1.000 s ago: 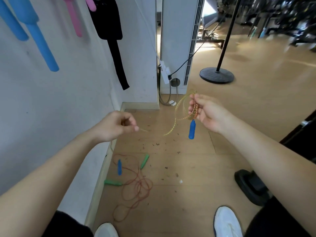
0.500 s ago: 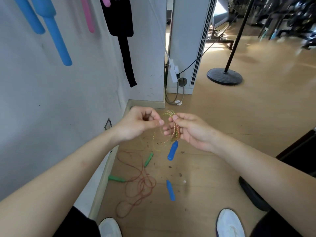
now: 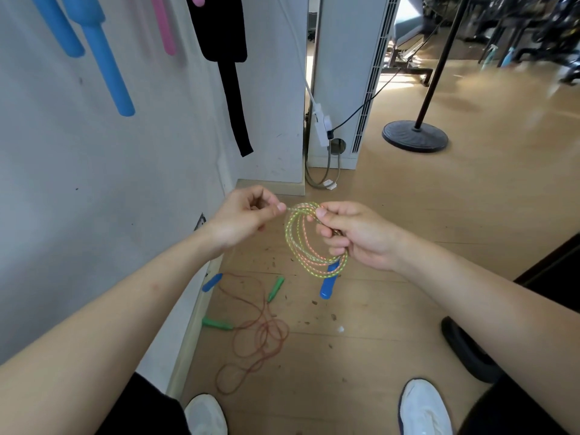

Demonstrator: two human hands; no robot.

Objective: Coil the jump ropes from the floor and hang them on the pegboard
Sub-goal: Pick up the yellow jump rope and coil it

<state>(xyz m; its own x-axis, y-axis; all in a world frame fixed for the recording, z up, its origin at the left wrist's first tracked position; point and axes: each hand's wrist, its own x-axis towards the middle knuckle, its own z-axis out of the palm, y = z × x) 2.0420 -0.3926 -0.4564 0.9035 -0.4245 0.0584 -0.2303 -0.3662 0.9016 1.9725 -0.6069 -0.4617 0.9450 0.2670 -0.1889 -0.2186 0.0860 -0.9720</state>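
Observation:
A green-and-orange braided jump rope (image 3: 296,246) hangs in several loops from my right hand (image 3: 354,233), which grips the bundle at its top. One blue handle (image 3: 328,284) dangles below the loops. My left hand (image 3: 241,218) pinches the rope's free strand right beside the coil. The rope's other blue handle (image 3: 212,282) is low by the baseboard; whether it touches the floor I cannot tell. A thin red jump rope (image 3: 263,337) with two green handles (image 3: 276,288) lies tangled on the wooden floor between my arms.
Blue foam tubes (image 3: 106,64), a pink one (image 3: 163,26) and a black strap (image 3: 232,89) hang on the white wall at left. A round black stand base (image 3: 414,136) sits far right. A black object (image 3: 464,353) lies by my right shoe (image 3: 423,406).
My hands came together from apart. The coil in my right hand gained loops. The loose blue handle shifted left toward the wall.

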